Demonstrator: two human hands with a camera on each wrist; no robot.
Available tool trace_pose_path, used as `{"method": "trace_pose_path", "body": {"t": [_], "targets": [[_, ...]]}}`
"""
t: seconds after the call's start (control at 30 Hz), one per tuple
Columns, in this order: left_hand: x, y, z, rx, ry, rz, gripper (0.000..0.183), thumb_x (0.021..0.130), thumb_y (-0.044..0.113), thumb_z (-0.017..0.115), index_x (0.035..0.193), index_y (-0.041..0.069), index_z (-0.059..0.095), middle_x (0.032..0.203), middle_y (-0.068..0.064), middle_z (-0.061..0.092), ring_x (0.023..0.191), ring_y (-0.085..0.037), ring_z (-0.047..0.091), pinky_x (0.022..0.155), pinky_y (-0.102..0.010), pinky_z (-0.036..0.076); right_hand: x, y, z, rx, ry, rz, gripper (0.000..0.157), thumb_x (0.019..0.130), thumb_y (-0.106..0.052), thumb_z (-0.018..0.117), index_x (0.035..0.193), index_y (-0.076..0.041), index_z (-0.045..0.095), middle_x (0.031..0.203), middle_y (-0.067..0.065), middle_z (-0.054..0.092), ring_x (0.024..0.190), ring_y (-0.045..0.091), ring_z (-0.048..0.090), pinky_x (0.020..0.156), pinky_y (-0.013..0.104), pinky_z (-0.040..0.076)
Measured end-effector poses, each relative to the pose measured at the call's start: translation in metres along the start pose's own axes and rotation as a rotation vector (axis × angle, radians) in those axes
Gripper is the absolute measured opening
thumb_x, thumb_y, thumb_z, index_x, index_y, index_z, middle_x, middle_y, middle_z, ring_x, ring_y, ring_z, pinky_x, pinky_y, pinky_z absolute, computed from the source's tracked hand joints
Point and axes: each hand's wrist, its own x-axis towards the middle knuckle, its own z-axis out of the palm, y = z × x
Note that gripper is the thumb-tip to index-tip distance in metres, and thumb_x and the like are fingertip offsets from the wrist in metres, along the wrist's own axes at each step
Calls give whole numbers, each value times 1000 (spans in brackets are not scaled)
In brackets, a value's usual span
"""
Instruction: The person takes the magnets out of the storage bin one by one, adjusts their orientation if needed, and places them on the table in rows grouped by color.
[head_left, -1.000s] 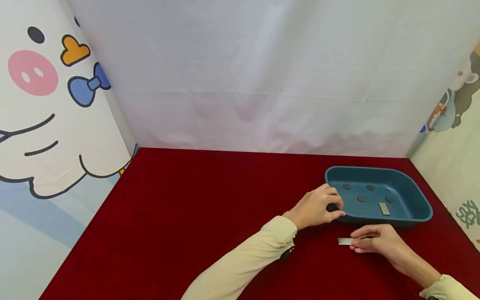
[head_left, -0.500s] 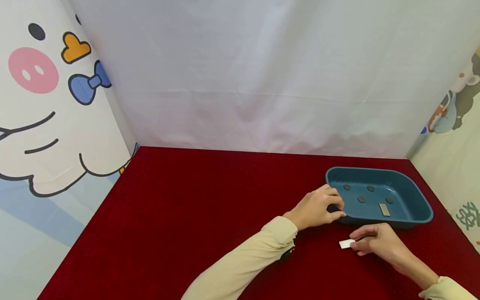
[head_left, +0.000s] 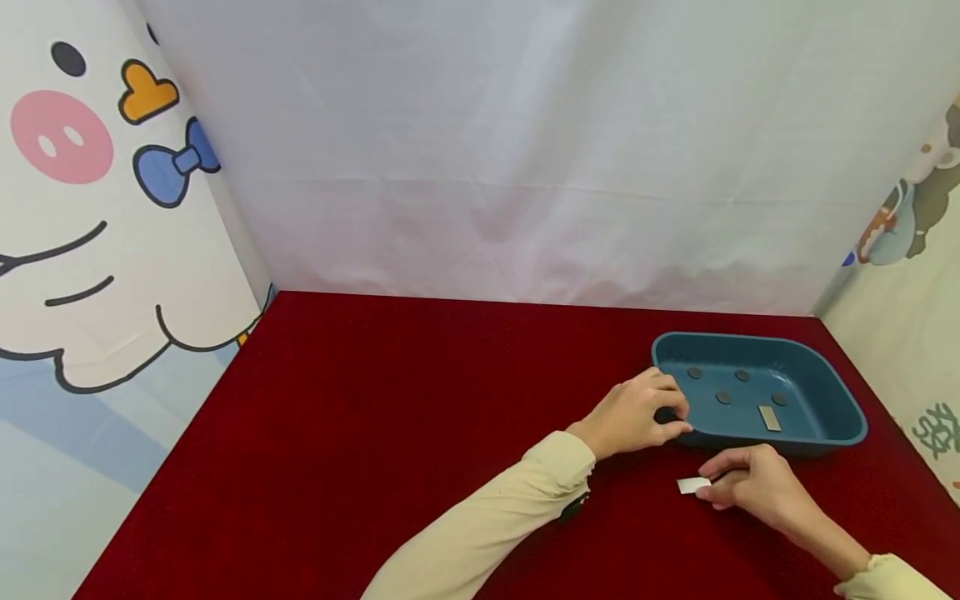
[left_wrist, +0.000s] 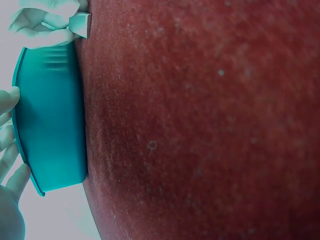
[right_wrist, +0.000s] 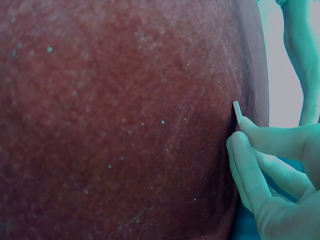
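My left hand (head_left: 636,412) grips the near left corner of a blue plastic tray (head_left: 750,435), its fingertips at the rim in the left wrist view. In front of the tray, my right hand (head_left: 757,487) pinches a small flat rectangular piece (head_left: 692,485) between thumb and fingers. Pale on top, the piece sticks out to the left, low over the red cloth; the right wrist view shows it thin and edge-on (right_wrist: 237,111). Inside the tray lie several small dark discs (head_left: 723,398) and a similar pale rectangle (head_left: 769,418).
A red cloth (head_left: 420,433) covers the table, stretching away to the left of both arms. White fabric (head_left: 480,167) hangs behind it. Printed panels with cartoon figures stand at the left (head_left: 75,250) and right (head_left: 922,250) sides.
The small piece in my right hand has tilted, its visible face turning from grey to white. That hand has shifted very slightly up and left. My left hand stays at the tray.
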Motion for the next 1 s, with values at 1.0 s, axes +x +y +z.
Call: {"method": "trace_pose_path", "body": {"t": [1.0], "targets": [[0,0,0,-11,7,0,10,87,33,69,87,22,69,96,11,58,90,-2,48,74,-6,38,-8,-8,-3,-221,55,-106,14,78,-5,75,89,1,70,74,5,67,59,16,61,53,27,50]]}}
